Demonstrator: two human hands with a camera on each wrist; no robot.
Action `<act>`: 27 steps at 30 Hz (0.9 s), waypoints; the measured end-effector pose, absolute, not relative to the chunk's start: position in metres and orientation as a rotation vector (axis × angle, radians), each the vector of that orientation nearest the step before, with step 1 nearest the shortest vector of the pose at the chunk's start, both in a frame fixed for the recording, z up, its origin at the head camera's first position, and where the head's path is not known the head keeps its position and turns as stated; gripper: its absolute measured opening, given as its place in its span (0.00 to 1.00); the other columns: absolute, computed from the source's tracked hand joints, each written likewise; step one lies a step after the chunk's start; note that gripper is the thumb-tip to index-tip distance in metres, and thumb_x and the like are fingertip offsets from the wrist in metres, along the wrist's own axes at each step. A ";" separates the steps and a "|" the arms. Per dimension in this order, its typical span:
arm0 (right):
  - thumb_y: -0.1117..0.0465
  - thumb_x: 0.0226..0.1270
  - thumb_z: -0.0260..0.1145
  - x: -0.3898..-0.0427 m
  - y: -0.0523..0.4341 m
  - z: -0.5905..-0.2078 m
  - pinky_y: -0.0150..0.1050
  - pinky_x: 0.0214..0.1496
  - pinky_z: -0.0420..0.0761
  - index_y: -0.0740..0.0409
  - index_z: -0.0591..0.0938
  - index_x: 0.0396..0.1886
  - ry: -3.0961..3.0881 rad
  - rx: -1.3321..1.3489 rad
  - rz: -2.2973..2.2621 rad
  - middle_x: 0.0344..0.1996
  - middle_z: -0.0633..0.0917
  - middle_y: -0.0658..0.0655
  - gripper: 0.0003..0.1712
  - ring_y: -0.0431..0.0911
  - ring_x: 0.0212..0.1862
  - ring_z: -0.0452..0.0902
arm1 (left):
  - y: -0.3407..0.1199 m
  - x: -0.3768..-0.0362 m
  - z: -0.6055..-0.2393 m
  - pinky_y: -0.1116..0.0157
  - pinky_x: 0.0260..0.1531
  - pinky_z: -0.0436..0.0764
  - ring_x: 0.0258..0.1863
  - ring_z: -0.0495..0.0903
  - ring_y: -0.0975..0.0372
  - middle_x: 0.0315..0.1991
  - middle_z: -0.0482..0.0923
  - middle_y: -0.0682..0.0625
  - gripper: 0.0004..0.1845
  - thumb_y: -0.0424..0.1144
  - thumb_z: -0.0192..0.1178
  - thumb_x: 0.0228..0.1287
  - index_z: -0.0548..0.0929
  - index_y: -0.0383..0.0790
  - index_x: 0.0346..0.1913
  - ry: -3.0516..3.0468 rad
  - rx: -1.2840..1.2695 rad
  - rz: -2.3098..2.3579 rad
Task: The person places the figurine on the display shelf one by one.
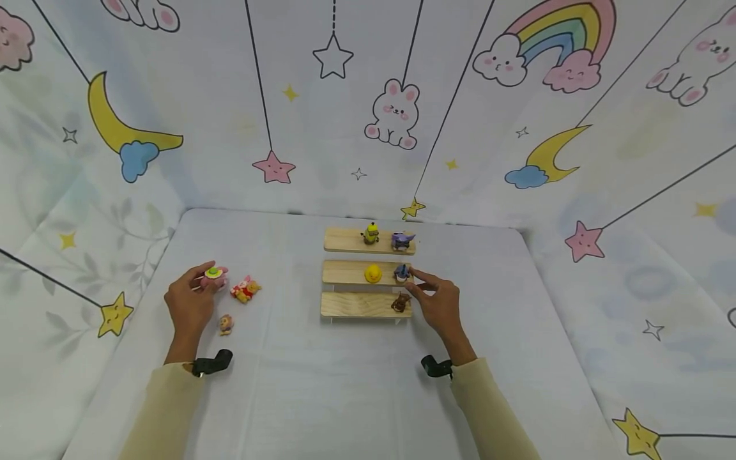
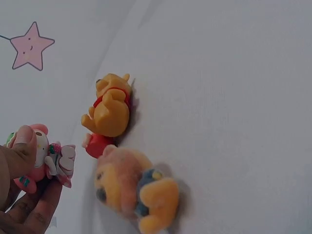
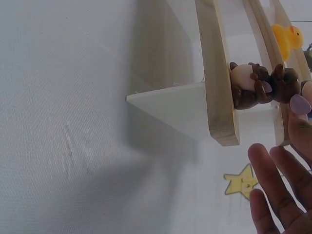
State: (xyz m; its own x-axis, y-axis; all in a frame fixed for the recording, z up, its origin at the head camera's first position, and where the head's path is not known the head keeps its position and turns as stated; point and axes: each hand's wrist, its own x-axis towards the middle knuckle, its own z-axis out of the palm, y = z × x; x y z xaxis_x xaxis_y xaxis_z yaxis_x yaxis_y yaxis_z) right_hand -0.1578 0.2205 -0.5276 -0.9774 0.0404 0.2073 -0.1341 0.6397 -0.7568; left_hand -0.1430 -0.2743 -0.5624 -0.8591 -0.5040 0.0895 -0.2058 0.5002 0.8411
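Observation:
My left hand point(image 1: 192, 300) pinches a pink figurine point(image 1: 214, 277) with a white face above the left of the table; fingers cover part of it. Beside it, a yellow bear figurine in a red shirt point(image 1: 246, 289) lies on its back. Closer to the wrist is a small tan figurine point(image 1: 226, 324) with blue clothing. With thumb and index finger, my right hand point(image 1: 439, 303) holds a small blue figurine point(image 1: 401, 273) at the right end of the middle shelf point(image 1: 345, 272). Below it, a brown figurine point(image 3: 251, 85) sits on the front shelf point(image 1: 356, 305).
A yellow duck point(image 1: 373, 274) stands on the middle shelf. The back shelf point(image 1: 342, 239) carries a yellow-green figurine point(image 1: 370, 234) and a purple one point(image 1: 402, 241). White supports point(image 3: 170, 102) lift the wooden shelves above the white table point(image 1: 276, 396). Patterned cloth walls surround it.

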 end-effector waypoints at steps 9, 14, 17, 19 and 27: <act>0.50 0.69 0.76 -0.159 0.220 -0.529 0.57 0.61 0.87 0.41 0.88 0.64 -2.659 0.062 1.273 0.58 0.91 0.49 0.24 0.52 0.50 0.92 | -0.259 -0.148 -0.545 0.89 0.44 0.75 0.48 0.83 0.58 0.59 0.88 0.42 0.22 0.35 0.71 0.71 0.86 0.47 0.66 -2.395 0.469 -1.300; 0.50 0.69 0.76 -0.158 0.221 -0.528 0.57 0.59 0.88 0.40 0.88 0.64 -2.660 0.060 1.277 0.58 0.91 0.49 0.24 0.52 0.50 0.92 | -0.250 -0.153 -0.534 0.88 0.43 0.76 0.47 0.85 0.57 0.60 0.88 0.42 0.22 0.37 0.71 0.72 0.86 0.48 0.66 -2.389 0.428 -1.314; 0.50 0.69 0.76 -0.158 0.221 -0.528 0.57 0.57 0.89 0.41 0.88 0.64 -2.653 0.067 1.276 0.57 0.91 0.49 0.24 0.52 0.49 0.92 | -0.245 -0.155 -0.527 0.88 0.41 0.75 0.48 0.87 0.53 0.61 0.88 0.41 0.21 0.38 0.69 0.73 0.86 0.48 0.67 -2.394 0.411 -1.335; 0.50 0.69 0.76 -0.158 0.221 -0.529 0.57 0.57 0.89 0.41 0.88 0.63 -2.649 0.070 1.277 0.57 0.91 0.49 0.24 0.52 0.48 0.92 | -0.241 -0.156 -0.523 0.88 0.42 0.75 0.49 0.87 0.50 0.62 0.87 0.41 0.21 0.38 0.68 0.75 0.85 0.48 0.68 -2.401 0.406 -1.353; 0.50 0.69 0.76 -0.159 0.220 -0.529 0.57 0.59 0.88 0.40 0.88 0.63 -2.641 0.079 1.280 0.57 0.91 0.48 0.23 0.51 0.48 0.92 | -0.228 -0.163 -0.508 0.87 0.41 0.76 0.48 0.88 0.49 0.61 0.87 0.41 0.21 0.37 0.68 0.74 0.85 0.47 0.67 -2.386 0.319 -1.368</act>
